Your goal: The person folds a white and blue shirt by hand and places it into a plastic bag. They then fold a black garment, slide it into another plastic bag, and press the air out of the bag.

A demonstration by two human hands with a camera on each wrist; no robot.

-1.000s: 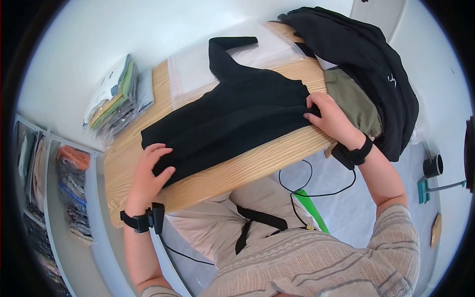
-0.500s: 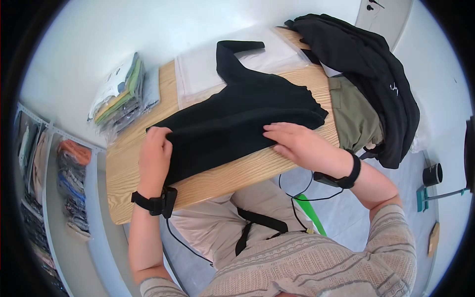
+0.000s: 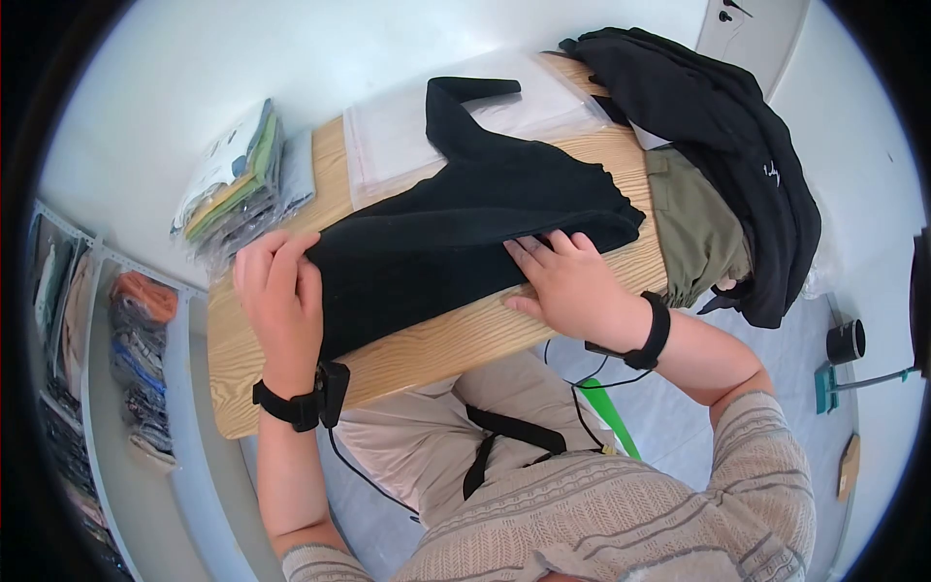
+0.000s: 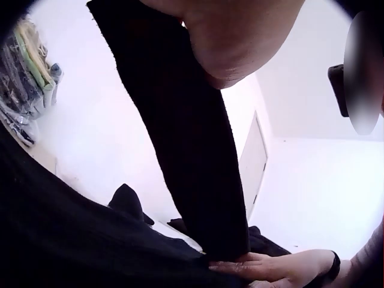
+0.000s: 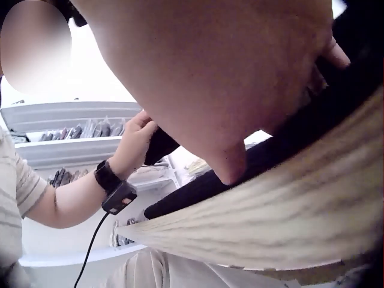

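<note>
Black garment (image 3: 417,262): head view; lies lengthwise across the middle of the tabletop (image 3: 252,398), its lower side running along the near edge, one sleeve bent out toward the far edge.
Left hand (image 3: 281,296): at the garment's left end, over the left part of the tabletop; fingers bent, pinching the fabric.
Right hand (image 3: 574,289): on the garment right of its middle, close to the near edge; fingers extended on the cloth, thumb spread away from them, no grip seen.
Clear plastic (image 3: 388,145): flat along the far edge, partly under the sleeve.
Wrapped clothes (image 3: 228,184): stacked toward the far left corner.
Olive garment (image 3: 693,218): at the right edge, beside a second black garment (image 3: 718,136) with small white lettering; both overhang.
Shelves (image 3: 160,466): beyond the left edge, filled with packed clothing.
Raised cloth, left wrist view: a dark band of the garment stands up between the left hand and the right hand; left fingertips hidden here.
Near edge, right wrist view: garment lies along it under the right hand; left hand behind, holding up dark fabric.
</note>
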